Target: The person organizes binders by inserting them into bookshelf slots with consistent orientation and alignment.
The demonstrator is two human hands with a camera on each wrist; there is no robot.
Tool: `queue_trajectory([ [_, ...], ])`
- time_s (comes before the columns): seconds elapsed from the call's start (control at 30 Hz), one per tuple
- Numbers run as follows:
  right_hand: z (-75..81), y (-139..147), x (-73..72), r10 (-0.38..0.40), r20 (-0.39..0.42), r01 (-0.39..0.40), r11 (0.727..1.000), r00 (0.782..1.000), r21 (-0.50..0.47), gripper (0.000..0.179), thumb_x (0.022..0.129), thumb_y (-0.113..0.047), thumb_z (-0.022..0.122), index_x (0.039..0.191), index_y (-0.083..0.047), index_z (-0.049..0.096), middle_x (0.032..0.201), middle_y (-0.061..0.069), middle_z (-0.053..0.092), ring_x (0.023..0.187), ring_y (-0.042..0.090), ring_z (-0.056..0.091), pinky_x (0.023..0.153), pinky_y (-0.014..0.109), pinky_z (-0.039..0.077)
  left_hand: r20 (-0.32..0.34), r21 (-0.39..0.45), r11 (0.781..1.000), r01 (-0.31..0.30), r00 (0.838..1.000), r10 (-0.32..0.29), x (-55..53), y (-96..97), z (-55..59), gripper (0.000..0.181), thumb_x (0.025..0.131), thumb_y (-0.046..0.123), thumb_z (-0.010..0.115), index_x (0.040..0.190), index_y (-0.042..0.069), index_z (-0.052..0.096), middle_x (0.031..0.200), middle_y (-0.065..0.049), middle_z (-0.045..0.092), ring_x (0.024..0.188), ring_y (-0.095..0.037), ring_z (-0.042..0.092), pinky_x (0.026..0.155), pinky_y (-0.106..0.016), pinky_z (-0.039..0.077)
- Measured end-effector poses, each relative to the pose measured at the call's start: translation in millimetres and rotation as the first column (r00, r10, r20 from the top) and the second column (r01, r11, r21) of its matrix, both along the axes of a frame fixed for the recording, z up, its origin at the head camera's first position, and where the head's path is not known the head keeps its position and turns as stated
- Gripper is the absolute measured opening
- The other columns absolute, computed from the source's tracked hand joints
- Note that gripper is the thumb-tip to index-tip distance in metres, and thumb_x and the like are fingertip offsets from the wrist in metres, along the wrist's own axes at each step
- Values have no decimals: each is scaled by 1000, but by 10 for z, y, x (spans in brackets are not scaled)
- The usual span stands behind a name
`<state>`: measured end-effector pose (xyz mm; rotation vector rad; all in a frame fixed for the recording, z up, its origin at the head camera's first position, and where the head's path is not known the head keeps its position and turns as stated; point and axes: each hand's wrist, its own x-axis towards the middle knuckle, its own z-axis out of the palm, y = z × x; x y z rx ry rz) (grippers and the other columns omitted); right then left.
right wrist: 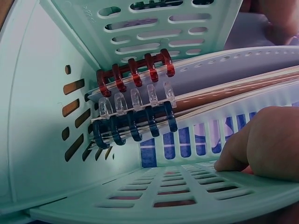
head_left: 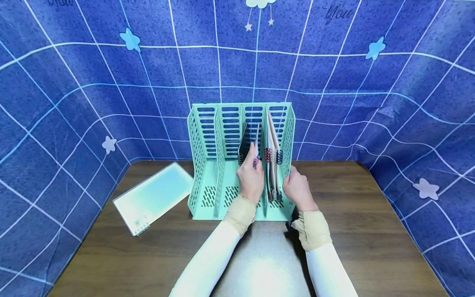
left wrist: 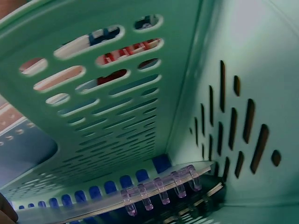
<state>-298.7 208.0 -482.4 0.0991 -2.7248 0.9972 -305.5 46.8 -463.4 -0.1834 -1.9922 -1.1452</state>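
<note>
A mint-green file rack [head_left: 202, 206] with several upright compartments stands on the table. In its third compartment from the left, a notebook with purple rings [left wrist: 161, 191] stands beside a black notebook [head_left: 244, 144]. My left hand [head_left: 251, 177] reaches in from the front and pinches the purple-ringed notebook by its edge; only a fingertip shows in the left wrist view. My right hand [head_left: 297, 189] grips the rack's right side wall, its thumb side showing inside in the right wrist view. The rightmost compartment holds notebooks with red rings [right wrist: 135, 72], clear rings [right wrist: 136, 99] and dark blue rings [right wrist: 135, 126].
A pale blue and white ring-bound notebook [head_left: 154, 198] lies flat on the wooden table [head_left: 352, 214], left of the rack. A blue curtain [head_left: 159, 103] with white lines and stars hangs behind and along both sides.
</note>
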Motion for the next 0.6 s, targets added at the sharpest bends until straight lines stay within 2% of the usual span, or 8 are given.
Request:
queue_trajectory([
  [0.2, 10, -6, -3, 1, -6, -1, 1000, 1000, 0, 48, 102, -15, 37, 144, 4, 50, 117, 33, 68, 98, 54, 68, 79, 64, 52, -20, -3, 1000, 1, 1000, -1, -25, -14, -50, 65, 98, 1, 65, 157, 20, 45, 147, -8, 59, 113, -27, 71, 89, -33, 58],
  [0.33, 6, -9, 1, -2, -17, 2, 1000, 1000, 3, 46, 102, -13, 39, 142, 5, 51, 114, 33, 69, 96, 54, 68, 78, 64, 52, 5, 4, 1000, 11, 1000, -11, -22, -19, -55, 65, 97, 0, 65, 156, 19, 46, 143, -12, 62, 112, -29, 71, 90, -33, 58],
  [0.47, 3, -11, 7, -5, -7, 5, 1000, 1000, 1, 44, 102, -12, 41, 142, 4, 51, 114, 33, 69, 96, 53, 68, 78, 64, 51, 66, 3, 1000, 0, 998, -1, 21, -46, -25, 59, 98, 0, 64, 154, 9, 49, 124, -21, 72, 97, -31, 75, 82, -33, 60],
  [0.6, 14, -21, 14, -5, 0, 5, 1000, 1000, -2, 45, 102, -11, 41, 143, 4, 51, 115, 34, 68, 97, 53, 68, 78, 64, 51, 148, -69, 997, -21, 988, 31, 95, -99, 42, 55, 100, 8, 65, 152, 2, 49, 101, -22, 76, 78, -30, 74, 71, -35, 61],
])
